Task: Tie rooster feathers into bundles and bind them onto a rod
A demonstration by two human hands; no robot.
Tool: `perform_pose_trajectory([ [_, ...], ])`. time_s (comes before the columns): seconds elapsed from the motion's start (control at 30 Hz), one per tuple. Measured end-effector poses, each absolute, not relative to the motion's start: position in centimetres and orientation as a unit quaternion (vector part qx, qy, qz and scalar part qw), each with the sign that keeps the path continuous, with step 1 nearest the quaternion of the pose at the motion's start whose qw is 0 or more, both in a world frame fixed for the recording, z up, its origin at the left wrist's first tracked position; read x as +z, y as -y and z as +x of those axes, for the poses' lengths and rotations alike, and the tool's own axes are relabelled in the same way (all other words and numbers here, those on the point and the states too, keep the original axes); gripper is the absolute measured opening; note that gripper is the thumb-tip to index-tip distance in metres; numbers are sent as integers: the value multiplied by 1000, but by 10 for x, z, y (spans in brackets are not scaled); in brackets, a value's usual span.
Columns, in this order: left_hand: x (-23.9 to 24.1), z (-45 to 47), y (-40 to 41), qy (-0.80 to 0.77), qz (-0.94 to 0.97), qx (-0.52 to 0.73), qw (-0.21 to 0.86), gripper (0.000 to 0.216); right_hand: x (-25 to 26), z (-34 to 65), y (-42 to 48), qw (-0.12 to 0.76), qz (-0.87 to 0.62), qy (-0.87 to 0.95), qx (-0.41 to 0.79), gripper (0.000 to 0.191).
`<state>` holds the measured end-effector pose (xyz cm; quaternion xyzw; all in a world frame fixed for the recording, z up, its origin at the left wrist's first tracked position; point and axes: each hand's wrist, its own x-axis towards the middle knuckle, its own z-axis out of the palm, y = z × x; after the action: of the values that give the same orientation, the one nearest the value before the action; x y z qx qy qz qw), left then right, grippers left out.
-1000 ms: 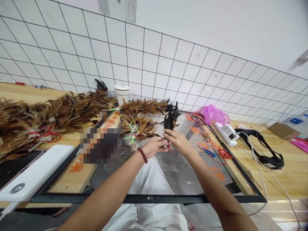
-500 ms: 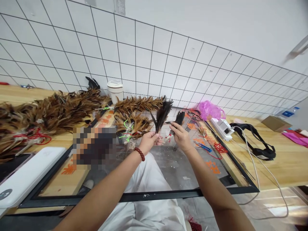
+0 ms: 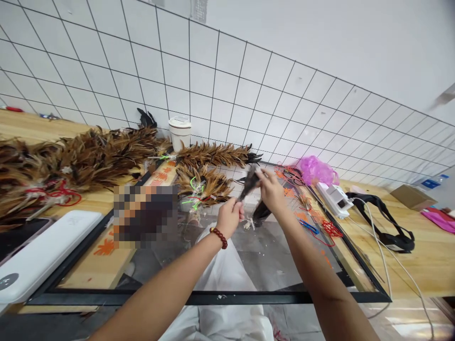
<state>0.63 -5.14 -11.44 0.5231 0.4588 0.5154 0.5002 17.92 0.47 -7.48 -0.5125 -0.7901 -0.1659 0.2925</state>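
Observation:
My left hand [image 3: 230, 217] is closed in a pinch on the base of a small bunch of dark feathers [image 3: 248, 182] that slants up to the right. My right hand [image 3: 272, 189] is closed on the upper part of that bunch, and a second dark feather tuft [image 3: 261, 211] hangs below its palm. Both hands hover over the glass tabletop [image 3: 270, 255]. A red bead bracelet [image 3: 219, 237] circles my left wrist.
Brown feather bundles [image 3: 88, 158] lie at left and centre, some tied with green and red cord. A white cup [image 3: 179, 133] stands by the wire grid wall. A white power bank [image 3: 42, 255], pink bag [image 3: 316, 169], power strip [image 3: 335, 199], black strap [image 3: 387, 222] and red string [image 3: 330, 228] lie around.
The two hands, half a second ago apart with one tuft each, have come together; my right hand rose onto the feathers held by my left, and the bunch now tilts right.

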Motion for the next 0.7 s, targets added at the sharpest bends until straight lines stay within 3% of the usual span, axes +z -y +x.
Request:
perform_pose_trajectory([
  [0.17, -109, 3, 42, -436, 356, 637, 527, 17, -70, 156, -71, 109, -642, 758, -36, 35],
  [0.27, -109, 1, 41, -425, 342, 651, 528, 20, -76, 137, -92, 71, -632, 771, -30, 37],
  [0.37, -110, 1, 40, -418, 348, 650, 532, 22, -77, 130, -96, 44, -620, 782, -34, 27],
  [0.47, -112, 1, 39, -415, 347, 651, 532, 22, -66, 139, -85, 48, -614, 786, -58, 24],
  [0.7, -113, -1, 35, -409, 307, 645, 569, 18, -33, 175, -10, 171, -492, 832, -192, 19],
])
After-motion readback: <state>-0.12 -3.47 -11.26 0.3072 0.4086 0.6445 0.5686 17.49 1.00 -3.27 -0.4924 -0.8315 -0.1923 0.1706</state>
